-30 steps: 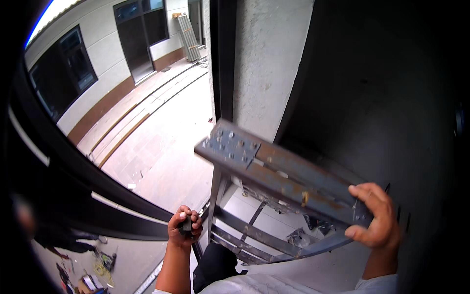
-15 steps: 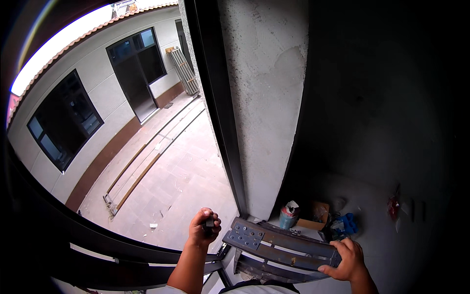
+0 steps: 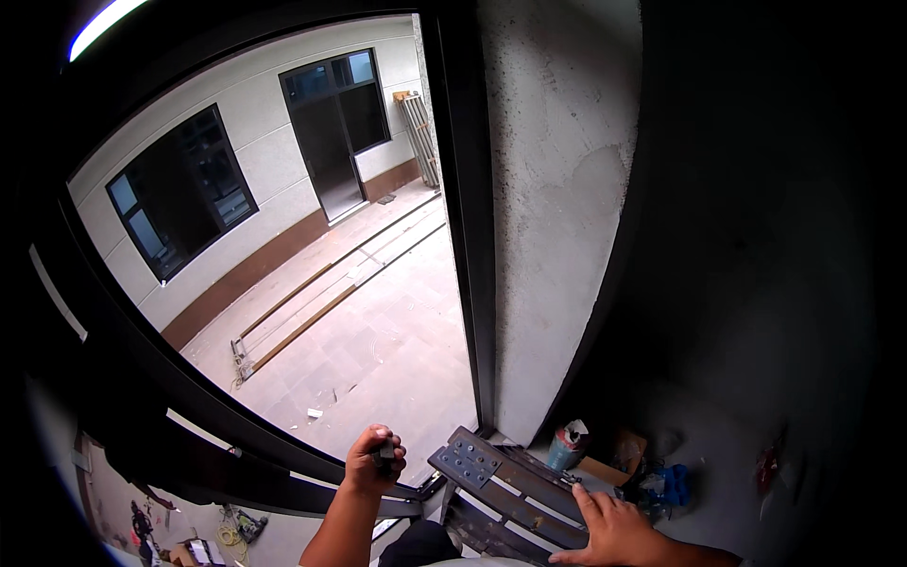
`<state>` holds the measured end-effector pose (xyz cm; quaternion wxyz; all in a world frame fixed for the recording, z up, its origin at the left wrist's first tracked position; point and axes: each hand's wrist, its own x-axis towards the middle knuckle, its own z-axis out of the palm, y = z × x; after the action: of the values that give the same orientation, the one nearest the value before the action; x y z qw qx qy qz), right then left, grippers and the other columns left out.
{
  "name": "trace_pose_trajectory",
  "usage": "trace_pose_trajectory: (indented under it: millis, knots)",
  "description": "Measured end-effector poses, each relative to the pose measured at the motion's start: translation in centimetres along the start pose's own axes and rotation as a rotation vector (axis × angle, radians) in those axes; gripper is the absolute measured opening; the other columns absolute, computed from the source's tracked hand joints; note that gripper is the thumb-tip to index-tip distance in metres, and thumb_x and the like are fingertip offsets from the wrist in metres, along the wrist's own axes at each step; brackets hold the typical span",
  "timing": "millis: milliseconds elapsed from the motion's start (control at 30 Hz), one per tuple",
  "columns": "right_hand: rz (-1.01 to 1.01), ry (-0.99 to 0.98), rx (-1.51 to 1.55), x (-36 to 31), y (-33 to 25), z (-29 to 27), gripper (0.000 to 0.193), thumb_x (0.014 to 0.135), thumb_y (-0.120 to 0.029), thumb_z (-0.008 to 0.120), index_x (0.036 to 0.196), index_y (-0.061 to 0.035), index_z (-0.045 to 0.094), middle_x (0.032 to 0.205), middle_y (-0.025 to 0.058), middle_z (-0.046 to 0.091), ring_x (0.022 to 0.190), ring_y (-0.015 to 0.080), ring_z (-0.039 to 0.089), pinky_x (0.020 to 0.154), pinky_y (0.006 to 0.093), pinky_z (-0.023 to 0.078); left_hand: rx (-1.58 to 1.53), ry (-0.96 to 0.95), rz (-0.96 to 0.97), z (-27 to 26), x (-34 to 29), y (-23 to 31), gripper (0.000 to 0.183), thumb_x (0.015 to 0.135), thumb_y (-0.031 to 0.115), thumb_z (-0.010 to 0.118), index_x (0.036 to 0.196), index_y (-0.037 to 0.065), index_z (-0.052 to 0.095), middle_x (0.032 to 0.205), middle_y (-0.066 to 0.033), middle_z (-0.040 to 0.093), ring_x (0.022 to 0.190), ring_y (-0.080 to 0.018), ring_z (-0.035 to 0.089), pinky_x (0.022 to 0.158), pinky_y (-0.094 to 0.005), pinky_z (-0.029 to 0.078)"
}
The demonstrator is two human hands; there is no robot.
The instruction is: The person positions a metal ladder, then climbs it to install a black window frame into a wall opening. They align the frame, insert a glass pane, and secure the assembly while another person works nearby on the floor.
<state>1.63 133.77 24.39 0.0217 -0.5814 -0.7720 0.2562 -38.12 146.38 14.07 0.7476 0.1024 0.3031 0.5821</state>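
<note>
The person's left hand [image 3: 376,460] is closed in a fist, its grip pinching a small dark block-like piece [image 3: 383,452], partly hidden by the fingers. The block sits in that fist in front of the paved ground, just left of the bolted end of a dark, rust-marked metal slatted frame [image 3: 537,521]. At that end a grey metal plate [image 3: 470,458] carries rows of round bolt heads. The right hand [image 3: 619,531] lies over the frame's other end, its grip spread, thumb and forefinger wide apart; how firmly it presses cannot be told.

Beyond the frame, on the dim floor inside, stands a bluish cylindrical container [image 3: 566,448] with a reddish upper part, crumpled white material showing at its mouth. Just beside it is an open brown cardboard box [image 3: 616,465], its inside too dark to read. A bright blue plastic item [image 3: 673,485] lies near the box. At the lower left, a second cardboard box [image 3: 181,556] stands with white flat pieces at its top, near a coiled yellow cord [image 3: 230,537] and a greenish power tool [image 3: 250,525].

Whether the cylindrical container bears lettering cannot be told at this size; surfaces of both boxes are likewise too small or dark to read.
</note>
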Motion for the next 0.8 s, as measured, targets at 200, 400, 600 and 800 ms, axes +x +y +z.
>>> trace_pose_trajectory:
  millis: [200, 400, 600, 800]
  knots:
    - [-0.031, 0.082, -0.009, -0.1, 0.5, 1.0, 0.115, 0.066, -0.06, 0.078, 0.155, -0.0106, 0.023, 0.136, 0.0263, 0.047, 0.115, 0.046, 0.053, 0.099, 0.0535, 0.043, -0.031, 0.1, -0.01, -1.2, -2.6, -0.3, 0.006, 0.089, 0.017, 0.06, 0.084, 0.014, 0.061, 0.076, -0.007, 0.065, 0.068, -0.0227, 0.065, 0.051, -0.0314, 0.05]
    - [0.046, 0.037, -0.018, -0.4, 1.0, 1.2, 0.113, 0.063, -0.061, 0.079, 0.153, -0.011, 0.03, 0.126, 0.0211, 0.055, 0.107, 0.0407, 0.058, 0.089, 0.0526, 0.048, -0.054, 0.072, -0.022, -1.2, -0.2, -1.2, 0.006, 0.089, 0.017, 0.058, 0.085, 0.014, 0.061, 0.077, -0.0075, 0.065, 0.067, -0.0228, 0.065, 0.05, -0.032, 0.05]
    - [0.023, 0.135, 0.001, -0.4, 1.5, 2.3, 0.104, 0.062, -0.06, 0.08, 0.147, -0.0125, 0.043, 0.122, 0.017, 0.056, 0.104, 0.0376, 0.059, 0.085, 0.0496, 0.05, -0.041, 0.082, -0.089, -1.7, 5.6, -1.4, 0.005, 0.088, 0.017, 0.059, 0.084, 0.014, 0.06, 0.076, -0.0061, 0.063, 0.065, -0.0213, 0.064, 0.047, -0.0298, 0.05]
    - [-0.114, 0.3, -0.051, 0.8, 0.8, 0.7, 0.085, 0.071, -0.068, 0.072, 0.122, -0.0009, 0.063, 0.096, 0.0141, 0.063, 0.076, 0.0265, 0.066, 0.064, 0.0371, 0.055, -0.007, 0.111, -0.189, 2.3, 11.8, -0.1, 0.006, 0.086, 0.019, 0.061, 0.083, 0.015, 0.058, 0.074, -0.006, 0.063, 0.06, -0.0208, 0.061, 0.042, -0.029, 0.046]
